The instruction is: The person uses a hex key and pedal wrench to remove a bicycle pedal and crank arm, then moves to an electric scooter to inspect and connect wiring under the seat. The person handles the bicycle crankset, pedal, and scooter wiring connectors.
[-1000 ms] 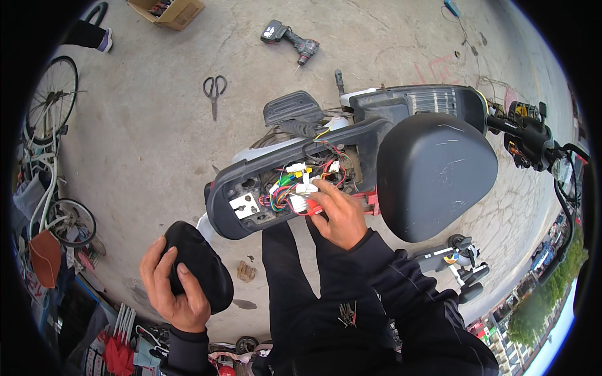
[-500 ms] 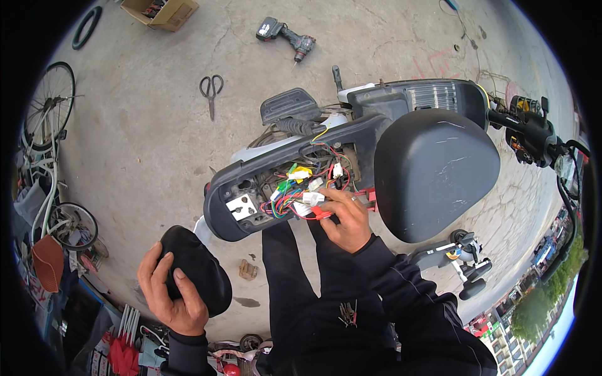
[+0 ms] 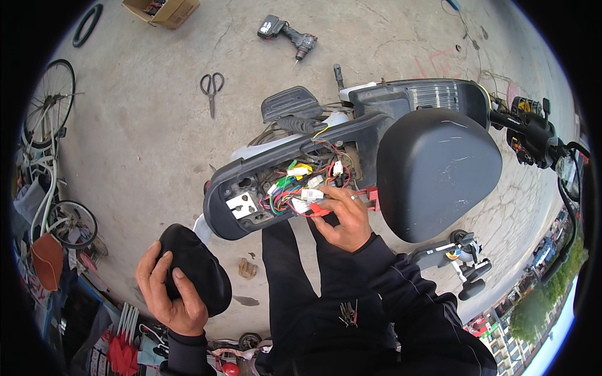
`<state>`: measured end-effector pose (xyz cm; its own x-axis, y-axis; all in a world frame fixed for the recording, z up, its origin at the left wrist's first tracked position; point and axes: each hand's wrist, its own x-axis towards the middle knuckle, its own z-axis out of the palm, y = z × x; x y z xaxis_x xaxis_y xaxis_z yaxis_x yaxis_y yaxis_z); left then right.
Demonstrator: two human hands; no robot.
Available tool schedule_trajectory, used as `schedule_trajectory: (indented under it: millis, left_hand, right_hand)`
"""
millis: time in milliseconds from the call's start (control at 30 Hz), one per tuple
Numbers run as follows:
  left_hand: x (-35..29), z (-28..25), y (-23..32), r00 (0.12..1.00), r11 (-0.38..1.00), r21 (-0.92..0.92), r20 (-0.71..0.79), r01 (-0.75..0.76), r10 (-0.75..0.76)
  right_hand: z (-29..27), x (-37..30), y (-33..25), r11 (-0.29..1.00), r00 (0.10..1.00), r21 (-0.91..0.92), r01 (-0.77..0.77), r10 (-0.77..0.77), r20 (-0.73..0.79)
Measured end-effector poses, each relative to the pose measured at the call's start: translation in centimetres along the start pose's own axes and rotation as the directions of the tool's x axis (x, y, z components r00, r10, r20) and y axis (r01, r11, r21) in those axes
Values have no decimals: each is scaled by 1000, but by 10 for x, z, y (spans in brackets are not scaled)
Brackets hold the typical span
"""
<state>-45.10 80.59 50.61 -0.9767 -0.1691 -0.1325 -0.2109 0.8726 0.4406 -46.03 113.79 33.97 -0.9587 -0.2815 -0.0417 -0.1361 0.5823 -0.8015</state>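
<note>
An electric scooter's long black body (image 3: 221, 216) lies across the view, its under-seat compartment uncovered. A tangle of coloured wires (image 3: 279, 195) with white connectors (image 3: 311, 195) fills it. My right hand (image 3: 347, 220) is at the compartment's near edge, thumb and fingers closed on a red connector (image 3: 318, 209) with wires. The fingers partly cover that connector. At the lower left my left hand (image 3: 170, 289) grips a rounded black padded backrest (image 3: 195, 269) behind the scooter, fingers curled over its outer side. The black front seat (image 3: 439, 175) stands tipped up right of the compartment.
On the concrete beyond the scooter lie black-handled scissors (image 3: 212, 94) and a cordless drill (image 3: 288, 39). A cardboard box (image 3: 164, 12) sits at the far left. Bicycles (image 3: 51, 150) line the left side. Another small scooter (image 3: 461, 257) stands at the right.
My right hand has shifted the red connector slightly inward, toward the white connectors. My left hand stays on the backrest.
</note>
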Motion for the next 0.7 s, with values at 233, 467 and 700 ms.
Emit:
schedule_trajectory:
  millis: [233, 467, 700]
  left_hand:
    - [0, 1, -1, 1000, 1000, 5, -22, 2, -2]
    - [-1, 2, 1, 999, 999, -25, -20, 25, -25]
    - [9, -6, 28, 970, 895, 390, 189, -216, 152]
  right_hand:
    - [-6, 6, -4, 1000, 999, -22, 16, -16, 42]
    - [-8, 13, 0, 1000, 999, -6, 2, -1, 34]
    - [-7, 7, -1, 992, 990, -118, -44, 59, 129]
